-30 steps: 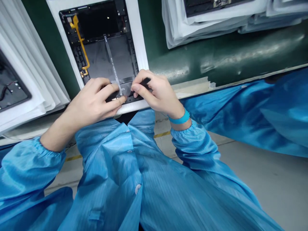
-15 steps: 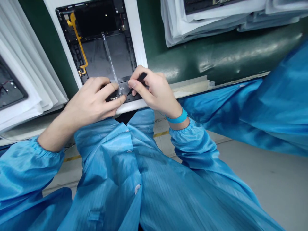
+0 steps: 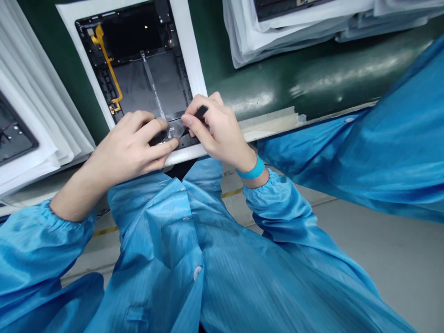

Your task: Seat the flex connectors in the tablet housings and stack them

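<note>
An opened tablet housing (image 3: 138, 83) with its inner parts bare lies in front of me, its lower end toward my body. An orange flex cable (image 3: 110, 64) runs down its left side, and a grey ribbon cable (image 3: 152, 85) down its middle. My left hand (image 3: 133, 145) rests over the lower end, fingers apart and holding nothing. Its fingertips touch the housing around the ribbon cable's lower end. My right hand (image 3: 217, 132) pinches black tweezers (image 3: 200, 112), pointed down close to a left fingertip. The exact contact of the tip is too small to tell.
White foam sheet (image 3: 196, 69) lies under the housing on the green table mat (image 3: 249, 85). Stacked foam sheets (image 3: 45, 101) with another housing (image 3: 15, 129) stand left; more layered sheets (image 3: 243, 37) lie upper right. A person's blue sleeve (image 3: 391, 152) reaches in at right.
The housing and both hands appear slightly farther left in view, along with the surroundings. The tweezers stay in my right hand near my left fingertips.
</note>
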### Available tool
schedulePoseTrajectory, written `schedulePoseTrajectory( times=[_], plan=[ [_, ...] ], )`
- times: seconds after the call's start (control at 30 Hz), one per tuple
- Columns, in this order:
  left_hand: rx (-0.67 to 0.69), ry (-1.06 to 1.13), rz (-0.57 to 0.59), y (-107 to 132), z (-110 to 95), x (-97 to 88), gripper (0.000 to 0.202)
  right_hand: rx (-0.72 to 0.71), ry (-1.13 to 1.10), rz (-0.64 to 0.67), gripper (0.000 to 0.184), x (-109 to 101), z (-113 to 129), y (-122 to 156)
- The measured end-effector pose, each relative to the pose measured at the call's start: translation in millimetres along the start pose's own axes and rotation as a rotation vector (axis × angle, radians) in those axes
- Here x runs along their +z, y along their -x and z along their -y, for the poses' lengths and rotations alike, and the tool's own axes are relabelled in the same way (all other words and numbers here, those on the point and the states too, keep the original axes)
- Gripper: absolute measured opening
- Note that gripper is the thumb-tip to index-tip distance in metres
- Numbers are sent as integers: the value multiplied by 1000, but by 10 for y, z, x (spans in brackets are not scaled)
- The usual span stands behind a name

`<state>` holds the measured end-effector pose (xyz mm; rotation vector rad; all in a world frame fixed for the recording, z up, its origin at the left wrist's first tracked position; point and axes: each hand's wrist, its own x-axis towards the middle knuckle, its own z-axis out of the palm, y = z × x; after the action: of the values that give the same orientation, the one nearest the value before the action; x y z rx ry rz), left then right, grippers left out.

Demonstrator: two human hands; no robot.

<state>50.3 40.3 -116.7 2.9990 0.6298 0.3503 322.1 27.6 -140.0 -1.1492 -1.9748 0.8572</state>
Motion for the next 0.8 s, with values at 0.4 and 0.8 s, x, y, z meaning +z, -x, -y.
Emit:
schedulePoseTrajectory(
  times=[0.4,0.8],
  plan=[
    [-91,144,53,21,-1,-11,32,89,4,-132,52,24,-15,51],
    [-63,-8,97,-175,-67,-80,42,111,-40,-163,47,-7,-61,64]
  ],
)
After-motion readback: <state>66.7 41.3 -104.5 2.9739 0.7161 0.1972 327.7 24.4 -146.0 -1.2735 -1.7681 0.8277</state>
